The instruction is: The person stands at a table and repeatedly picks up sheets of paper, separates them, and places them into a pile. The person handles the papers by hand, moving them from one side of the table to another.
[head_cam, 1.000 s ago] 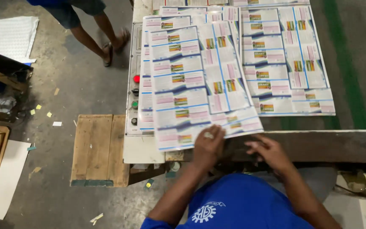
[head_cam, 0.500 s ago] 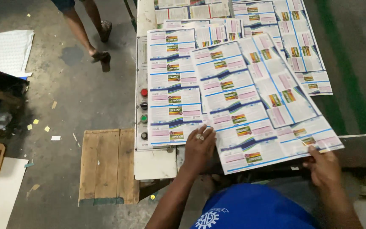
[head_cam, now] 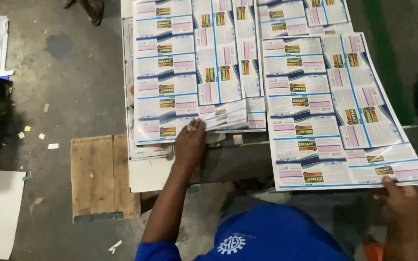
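A wooden pallet [head_cam: 103, 176] is lying on the floor at far left. The left hand [head_cam: 189, 142] is pressing flat, fingers extended, on the stack of printed sheets [head_cam: 185, 72] covering the table [head_cam: 228, 159]. The right hand [head_cam: 401, 200] is pinching the near corner of a single printed sheet [head_cam: 335, 111], which is overhanging the table edge at right.

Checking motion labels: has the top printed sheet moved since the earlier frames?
Yes. The sheet, held by the right hand, has slid right off the stack that the left hand presses.
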